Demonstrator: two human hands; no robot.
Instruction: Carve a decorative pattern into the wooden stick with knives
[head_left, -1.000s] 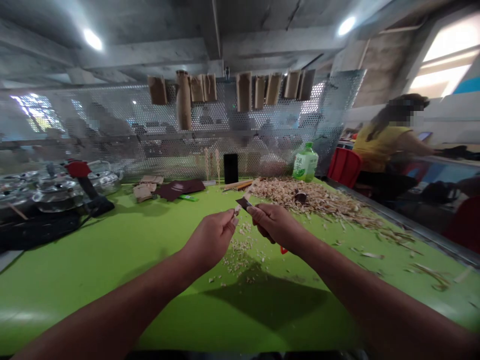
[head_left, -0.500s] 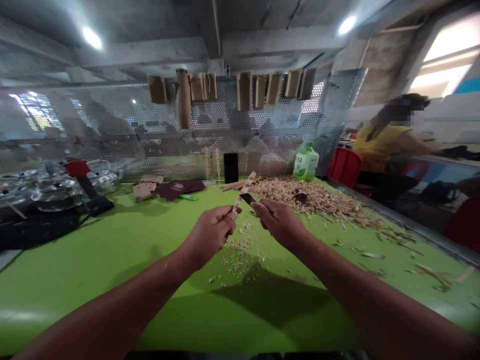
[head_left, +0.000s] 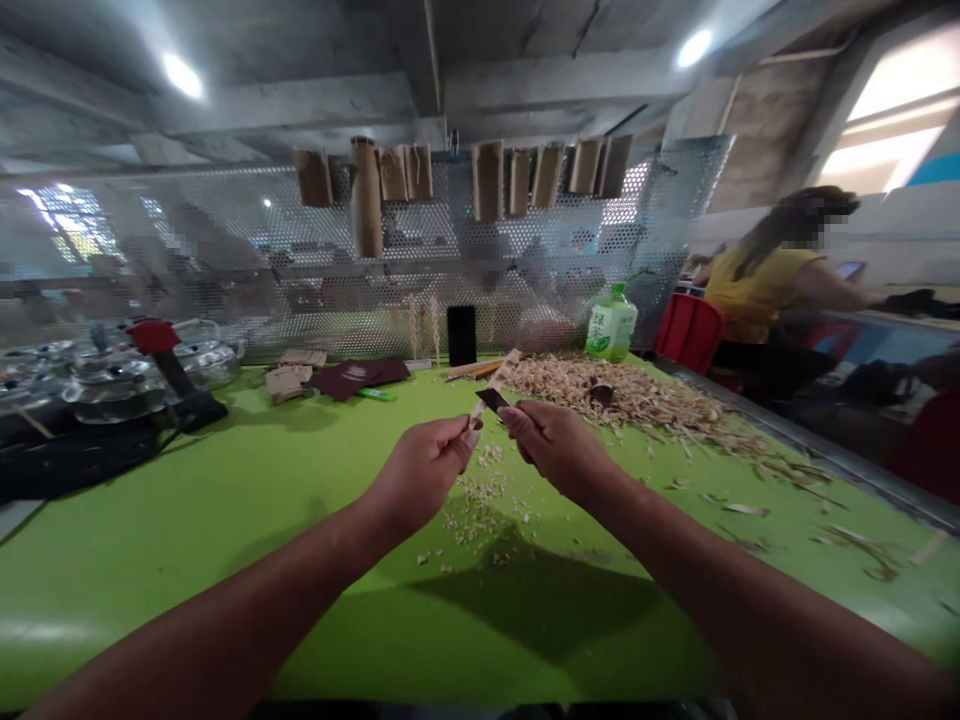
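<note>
Frame centre: pale wooden stick point(head_left: 504, 374), pinched by left hand point(head_left: 421, 466), long axis slanting up and right. Right hand point(head_left: 561, 442), closed round dark blade point(head_left: 491, 399), angled across stick; contact unclear.

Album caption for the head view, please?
Left hand holds a pale stick, right hand a dark blade, above scattered shavings.

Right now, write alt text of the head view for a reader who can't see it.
A person's left hand holds a pale strip and the right hand a dark blade that crosses it in view, above a green table. Beyond them, pale shavings lie heaped near a green bottle.
</note>
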